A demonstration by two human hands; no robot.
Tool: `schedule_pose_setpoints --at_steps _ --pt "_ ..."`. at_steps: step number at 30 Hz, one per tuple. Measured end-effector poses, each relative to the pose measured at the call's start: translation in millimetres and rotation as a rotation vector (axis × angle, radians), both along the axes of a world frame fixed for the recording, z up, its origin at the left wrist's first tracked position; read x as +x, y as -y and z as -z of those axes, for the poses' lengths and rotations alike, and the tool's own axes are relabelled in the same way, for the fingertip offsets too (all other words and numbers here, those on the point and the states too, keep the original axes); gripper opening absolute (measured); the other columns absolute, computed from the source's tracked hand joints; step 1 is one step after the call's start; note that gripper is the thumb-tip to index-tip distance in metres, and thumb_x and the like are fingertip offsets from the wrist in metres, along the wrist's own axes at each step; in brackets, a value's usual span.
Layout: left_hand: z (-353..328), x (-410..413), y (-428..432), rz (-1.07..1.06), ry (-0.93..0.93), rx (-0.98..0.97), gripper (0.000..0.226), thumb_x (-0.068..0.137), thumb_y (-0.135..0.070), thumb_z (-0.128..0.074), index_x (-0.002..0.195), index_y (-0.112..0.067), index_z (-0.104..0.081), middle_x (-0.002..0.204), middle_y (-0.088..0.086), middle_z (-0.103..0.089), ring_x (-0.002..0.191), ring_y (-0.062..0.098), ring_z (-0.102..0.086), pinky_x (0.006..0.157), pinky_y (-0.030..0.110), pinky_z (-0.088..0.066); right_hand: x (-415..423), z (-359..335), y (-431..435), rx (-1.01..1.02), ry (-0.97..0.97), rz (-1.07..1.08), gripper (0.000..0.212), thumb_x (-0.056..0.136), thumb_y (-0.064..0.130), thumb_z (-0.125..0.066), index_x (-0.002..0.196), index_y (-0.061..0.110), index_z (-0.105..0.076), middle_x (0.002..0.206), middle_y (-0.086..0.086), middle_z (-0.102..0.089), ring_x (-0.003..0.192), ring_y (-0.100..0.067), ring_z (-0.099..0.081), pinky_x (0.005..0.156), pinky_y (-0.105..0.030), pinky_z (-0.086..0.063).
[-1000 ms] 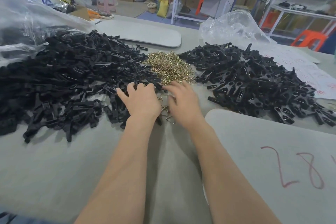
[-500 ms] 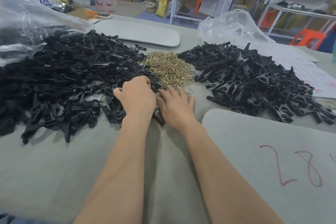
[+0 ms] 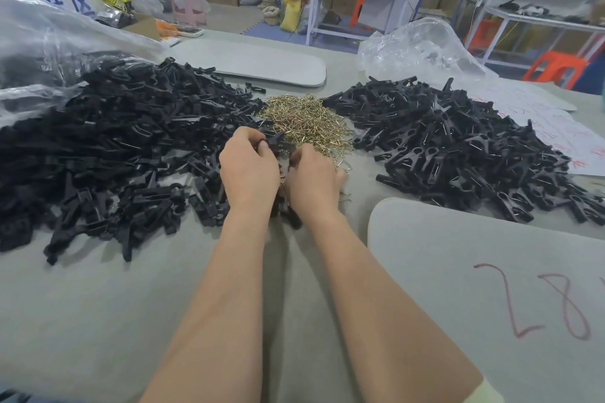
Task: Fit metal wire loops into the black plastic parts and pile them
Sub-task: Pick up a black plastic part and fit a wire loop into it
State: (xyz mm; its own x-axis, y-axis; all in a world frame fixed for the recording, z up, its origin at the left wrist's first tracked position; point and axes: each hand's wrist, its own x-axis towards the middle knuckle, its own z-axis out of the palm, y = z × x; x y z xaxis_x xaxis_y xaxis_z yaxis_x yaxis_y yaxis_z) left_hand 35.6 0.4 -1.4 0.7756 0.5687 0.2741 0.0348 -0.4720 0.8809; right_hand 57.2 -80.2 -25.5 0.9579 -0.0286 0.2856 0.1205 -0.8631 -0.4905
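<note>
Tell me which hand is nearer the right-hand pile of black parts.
Right. The right hand lies left of that pile, a strip of table between them; the left hand is farther left, at the edge of the other black heap.

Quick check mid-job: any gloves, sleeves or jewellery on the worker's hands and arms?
No gloves: left hand and right hand are bare, no ring or watch visible. The left forearm and right forearm are uncovered; a pale cream sleeve edge shows on the right arm near the elbow.
</note>
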Motion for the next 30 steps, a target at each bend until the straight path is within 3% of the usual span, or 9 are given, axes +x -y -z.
schedule_pose_setpoints --at_steps 5,8,10,13,17,20,22,26,30 --pt "-1 0 2 0.004 0.047 0.036 0.011 0.094 -0.015 -0.052 0.101 -0.019 -0.06 0.117 0.001 -0.052 0.099 0.014 -0.05 0.085 0.021 -0.037 -4 -24 29 0.682 -0.086 -0.028 0.026 0.092 0.007 -0.049 0.115 0.017 -0.054 0.088 0.005 -0.061 0.074 -0.006 -0.058 0.065 -0.02 -0.048" --pt "-3 0 6 0.09 0.11 -0.024 0.009 0.093 -0.015 -0.053 0.094 -0.023 -0.057 0.103 -0.004 -0.058 0.083 0.002 -0.055 0.076 0.01 -0.041 -11 -35 49 1.172 -0.188 -0.252 0.03 0.092 -0.002 -0.046 0.109 0.019 -0.059 0.079 0.001 -0.061 0.072 -0.009 -0.064 0.068 -0.022 -0.054" --pt "-4 1 13 0.212 0.1 -0.171 0.011 0.094 -0.014 -0.054 0.088 -0.024 -0.055 0.091 -0.004 -0.063 0.083 0.007 -0.062 0.08 0.018 -0.049 -18 -35 58 1.334 -0.256 -0.393 0.032 0.093 -0.003 -0.042 0.105 0.018 -0.064 0.076 0.0 -0.061 0.07 -0.011 -0.063 0.07 -0.022 -0.053" --pt "-3 1 21 0.314 0.046 -0.365 0.014 0.093 -0.012 -0.055 0.085 -0.022 -0.055 0.079 0.0 -0.064 0.076 0.015 -0.066 0.082 0.04 -0.056 -24 -30 60 1.287 -0.294 -0.42 0.032 0.092 -0.004 -0.04 0.096 0.015 -0.065 0.074 -0.001 -0.06 0.063 -0.009 -0.057 0.064 -0.02 -0.05" --pt "1 4 22 0.305 0.008 -0.484 0.001 0.091 -0.012 -0.06 0.09 -0.012 -0.06 0.08 0.006 -0.065 0.067 0.011 -0.063 0.076 0.032 -0.057 -21 -26 53 0.968 -0.145 -0.269 0.019 0.094 0.005 -0.049 0.083 0.019 -0.058 0.071 0.003 -0.058 0.054 -0.003 -0.055 0.055 -0.016 -0.045" --pt "3 5 23 0.333 -0.019 -0.481 0.004 0.088 -0.018 -0.065 0.084 -0.018 -0.063 0.078 0.002 -0.063 0.074 0.014 -0.061 0.083 0.034 -0.055 -16 -17 52 0.727 -0.06 -0.197 0.017 0.089 0.015 -0.063 0.079 0.023 -0.051 0.08 -0.005 -0.06 0.075 -0.022 -0.061 0.074 -0.036 -0.052" --pt "3 5 25 0.37 -0.037 -0.505 0.005 0.088 -0.018 -0.066 0.084 -0.019 -0.063 0.081 0.001 -0.063 0.081 0.015 -0.061 0.086 0.035 -0.054 -15 -13 51 0.718 -0.037 -0.165 0.019 0.087 0.012 -0.064 0.08 0.022 -0.051 0.085 -0.009 -0.06 0.08 -0.029 -0.062 0.08 -0.042 -0.053" --pt "5 6 25 0.396 -0.023 -0.568 0.007 0.089 -0.01 -0.063 0.096 -0.008 -0.065 0.08 0.002 -0.063 0.073 0.01 -0.062 0.079 0.025 -0.055 -13 -13 54 0.826 0.009 -0.157 0.019 0.088 0.01 -0.063 0.102 0.018 -0.053 0.085 0.003 -0.062 0.073 -0.005 -0.062 0.068 -0.011 -0.048" --pt "6 8 23 0.329 0.013 -0.598 0.013 0.09 -0.011 -0.063 0.1 -0.003 -0.065 0.085 0.008 -0.067 0.064 0.005 -0.064 0.075 0.022 -0.057 -14 -15 53 0.773 0.067 -0.215 0.022 0.089 0.003 -0.059 0.111 0.008 -0.062 0.089 0.009 -0.063 0.082 0.0 -0.061 0.079 -0.01 -0.048"
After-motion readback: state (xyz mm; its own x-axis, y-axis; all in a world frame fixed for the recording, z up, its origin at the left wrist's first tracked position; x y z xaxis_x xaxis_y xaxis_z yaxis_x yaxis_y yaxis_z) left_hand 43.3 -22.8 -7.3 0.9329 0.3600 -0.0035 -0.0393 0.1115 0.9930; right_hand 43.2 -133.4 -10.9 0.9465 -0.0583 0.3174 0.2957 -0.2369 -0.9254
